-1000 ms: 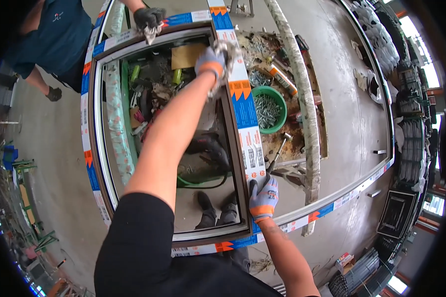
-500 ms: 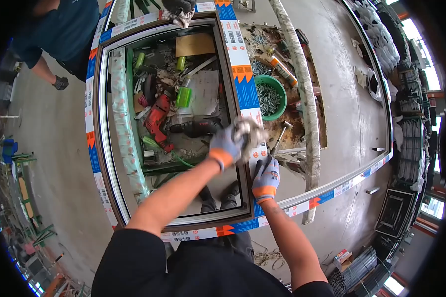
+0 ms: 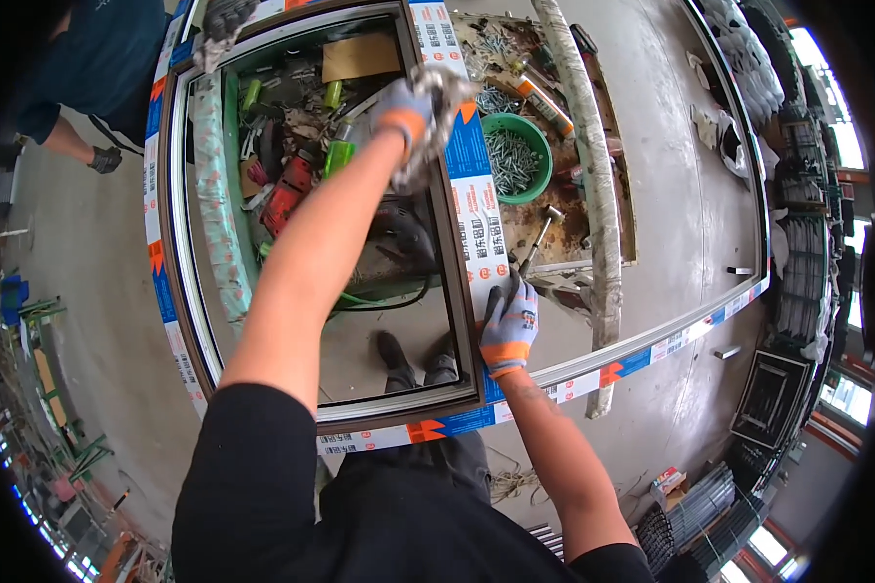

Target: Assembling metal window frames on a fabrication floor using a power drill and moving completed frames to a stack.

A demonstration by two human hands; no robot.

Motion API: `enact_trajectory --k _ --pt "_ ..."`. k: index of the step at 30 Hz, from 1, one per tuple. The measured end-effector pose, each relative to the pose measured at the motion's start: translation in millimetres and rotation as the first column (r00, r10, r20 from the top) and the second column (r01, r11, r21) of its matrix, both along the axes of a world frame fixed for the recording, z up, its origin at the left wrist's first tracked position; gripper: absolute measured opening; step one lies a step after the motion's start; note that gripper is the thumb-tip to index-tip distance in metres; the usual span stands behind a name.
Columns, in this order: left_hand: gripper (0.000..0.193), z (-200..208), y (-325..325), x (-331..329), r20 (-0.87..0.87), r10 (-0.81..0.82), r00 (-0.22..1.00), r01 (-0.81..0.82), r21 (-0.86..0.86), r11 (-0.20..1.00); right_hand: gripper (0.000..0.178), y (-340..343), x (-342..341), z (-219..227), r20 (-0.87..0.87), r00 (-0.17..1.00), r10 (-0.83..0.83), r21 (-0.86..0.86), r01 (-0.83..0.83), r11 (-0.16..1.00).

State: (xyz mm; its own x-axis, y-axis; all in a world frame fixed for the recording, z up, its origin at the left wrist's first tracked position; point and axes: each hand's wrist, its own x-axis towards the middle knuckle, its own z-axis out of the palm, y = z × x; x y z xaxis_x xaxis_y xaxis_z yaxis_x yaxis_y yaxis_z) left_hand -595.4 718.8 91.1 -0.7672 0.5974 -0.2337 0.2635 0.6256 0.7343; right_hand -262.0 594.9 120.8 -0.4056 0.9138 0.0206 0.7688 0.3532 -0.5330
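Observation:
A large window frame (image 3: 472,209), wrapped in white, blue and orange printed film with a dark brown inner sash, lies flat before me. My left hand (image 3: 405,112), in a grey and orange glove, is closed on a crumpled grey rag (image 3: 442,92) at the sash's right bar, toward the far end. Motion blurs this hand somewhat. Gloved alike, my right hand (image 3: 510,325) grips the edge of the filmed middle bar near the closer end, thumb side on top; its fingertips are partly hidden.
Padded support bars (image 3: 603,204) run beneath the frame. Below lie a green bowl (image 3: 546,165) of screws, a hammer (image 3: 544,233), a sealant tube (image 3: 544,102) and a red power tool (image 3: 287,194). At the far left corner, a co-worker's gloved hand (image 3: 228,17) holds another rag.
My left hand has swept the rag away from me along the sash bar. My right hand stays on the middle bar. The co-worker's gloved hand and rag have shifted left.

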Motion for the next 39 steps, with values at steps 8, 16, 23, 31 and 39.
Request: enact_trajectory --k 8,16,23,31,39 --pt "0.050 -13.4 -61.4 85.1 0.176 0.021 0.984 -0.046 0.137 0.989 0.036 1.0 6.2 0.5 0.027 1.000 -0.011 0.010 0.011 1.000" --pt "0.042 -16.7 -209.0 241.7 0.248 -0.029 0.968 -0.013 0.163 0.987 0.035 -3.7 6.5 -12.4 0.001 1.000 0.004 0.026 -0.004 1.000" --pt "0.045 -17.4 -49.5 83.4 0.120 0.284 0.951 -0.307 0.288 0.907 0.038 3.2 -7.2 11.0 -0.043 0.999 -0.020 -0.045 0.019 0.999" --pt "0.044 -27.3 -68.4 129.9 0.017 0.280 0.960 -0.278 0.199 0.940 0.039 0.3 7.4 5.8 0.005 0.999 -0.033 -0.072 0.033 0.997" --pt "0.049 -15.2 -181.3 245.7 0.217 0.171 0.961 -0.214 0.195 0.957 0.041 -3.6 8.9 -1.9 0.017 1.000 0.012 -0.040 -0.011 0.999"
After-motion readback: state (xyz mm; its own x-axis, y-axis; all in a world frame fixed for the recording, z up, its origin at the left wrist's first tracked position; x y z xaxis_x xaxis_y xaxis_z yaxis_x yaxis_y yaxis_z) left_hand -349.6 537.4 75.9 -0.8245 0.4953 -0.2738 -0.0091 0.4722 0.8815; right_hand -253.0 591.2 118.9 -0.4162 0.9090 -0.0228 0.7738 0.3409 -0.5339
